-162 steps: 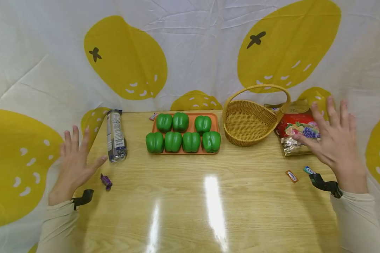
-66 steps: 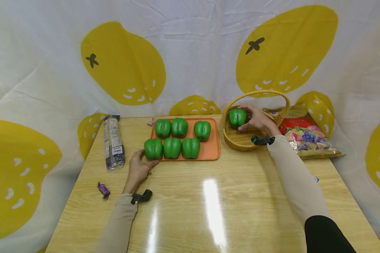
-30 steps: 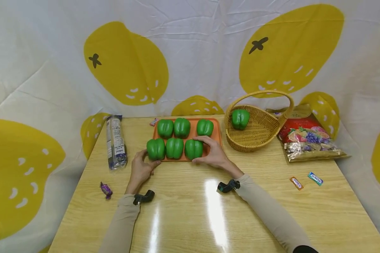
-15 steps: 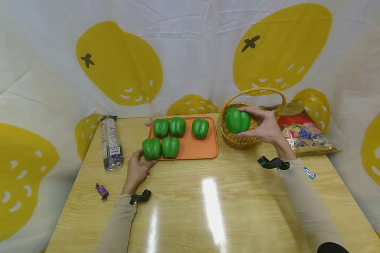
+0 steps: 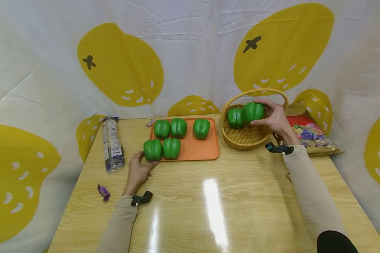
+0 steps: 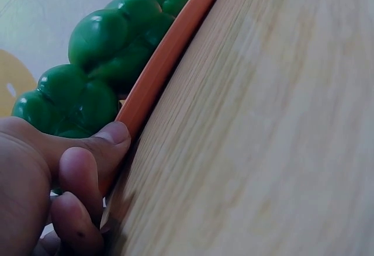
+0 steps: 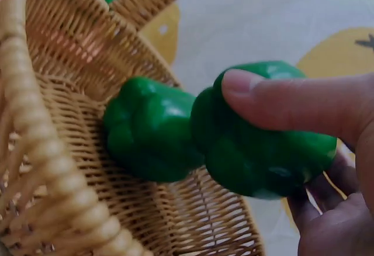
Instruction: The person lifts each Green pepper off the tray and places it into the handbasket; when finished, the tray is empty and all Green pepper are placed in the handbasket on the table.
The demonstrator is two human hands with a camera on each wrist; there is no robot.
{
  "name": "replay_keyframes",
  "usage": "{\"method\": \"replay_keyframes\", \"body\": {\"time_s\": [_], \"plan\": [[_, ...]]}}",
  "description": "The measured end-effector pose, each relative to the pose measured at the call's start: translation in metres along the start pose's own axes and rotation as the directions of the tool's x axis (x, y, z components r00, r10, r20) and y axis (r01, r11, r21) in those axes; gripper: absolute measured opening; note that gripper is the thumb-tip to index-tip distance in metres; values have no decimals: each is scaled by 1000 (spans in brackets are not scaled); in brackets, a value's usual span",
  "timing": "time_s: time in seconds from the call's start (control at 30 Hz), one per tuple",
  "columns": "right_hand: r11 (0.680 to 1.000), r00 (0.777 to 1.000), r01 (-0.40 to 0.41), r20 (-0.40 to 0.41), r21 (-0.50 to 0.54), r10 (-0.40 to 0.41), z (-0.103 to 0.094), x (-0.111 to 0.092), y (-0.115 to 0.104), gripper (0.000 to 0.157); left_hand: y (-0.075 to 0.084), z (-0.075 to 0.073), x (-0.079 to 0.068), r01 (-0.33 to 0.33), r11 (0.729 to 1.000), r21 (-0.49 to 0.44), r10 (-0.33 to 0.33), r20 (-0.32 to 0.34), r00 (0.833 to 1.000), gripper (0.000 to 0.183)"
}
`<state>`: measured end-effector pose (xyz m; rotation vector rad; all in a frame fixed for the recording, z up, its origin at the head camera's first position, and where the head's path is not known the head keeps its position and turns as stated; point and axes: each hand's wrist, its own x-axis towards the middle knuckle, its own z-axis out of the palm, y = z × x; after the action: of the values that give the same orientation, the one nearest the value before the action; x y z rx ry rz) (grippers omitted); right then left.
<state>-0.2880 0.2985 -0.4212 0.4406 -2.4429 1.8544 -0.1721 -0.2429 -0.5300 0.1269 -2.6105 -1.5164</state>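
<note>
My right hand (image 5: pixel 276 121) has its fingers wrapped around a glossy green bell pepper (image 5: pixel 252 111), held over the interior of a tan woven wicker basket (image 5: pixel 245 138). A second green bell pepper (image 5: pixel 235 118) lies inside, toward the basket's left side; whether the two touch cannot be told. The basket stands near the far edge of the wood-grain tabletop (image 5: pixel 177 203), just right of a rectangular orange tray (image 5: pixel 201 149). My left hand (image 5: pixel 138 172) grips this tray at its near-left corner, thumb on the rim. The tray carries five further green peppers (image 5: pixel 201 129): three along its far edge, two at the left of its near edge. A slim clear packet with blue-and-white print (image 5: pixel 114 144) lies at the tabletop's far-left corner, a purple twist-wrapped candy (image 5: pixel 103 192) by the left edge. A red-and-gold fruit-printed bag (image 5: pixel 316 135) lies at the far-right corner.
</note>
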Motion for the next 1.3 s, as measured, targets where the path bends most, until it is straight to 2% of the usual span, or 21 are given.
{"method": "replay_keyframes", "body": {"time_s": [0.17, 0.43, 0.8, 0.9, 1.03, 1.3], "plan": [[996, 998, -66, 3, -62, 66, -8, 8, 17, 89, 0, 2, -2, -9, 1000, -10, 9, 1, 1000, 73], [978, 986, -154, 41, -140, 161, -13, 18, 18, 90, 1, 0, -1, -36, 999, 18, 37, -18, 999, 72], [938, 974, -186, 68, -292, 214, -17, 22, 17, 86, 0, 3, 1, -26, 999, 18, 26, -12, 1000, 74], [915, 976, -168, 66, -367, 206, -14, 23, 22, 86, -1, 2, 2, -34, 999, 34, 34, -16, 999, 73], [865, 976, -164, 49, -473, 212, -8, 23, 27, 88, -2, 1, 2, -43, 998, 53, 44, -12, 999, 74], [806, 982, -134, 34, -577, 187, -2, 27, 35, 93, -3, 1, 2, -37, 999, 18, 37, -3, 999, 74]]}}
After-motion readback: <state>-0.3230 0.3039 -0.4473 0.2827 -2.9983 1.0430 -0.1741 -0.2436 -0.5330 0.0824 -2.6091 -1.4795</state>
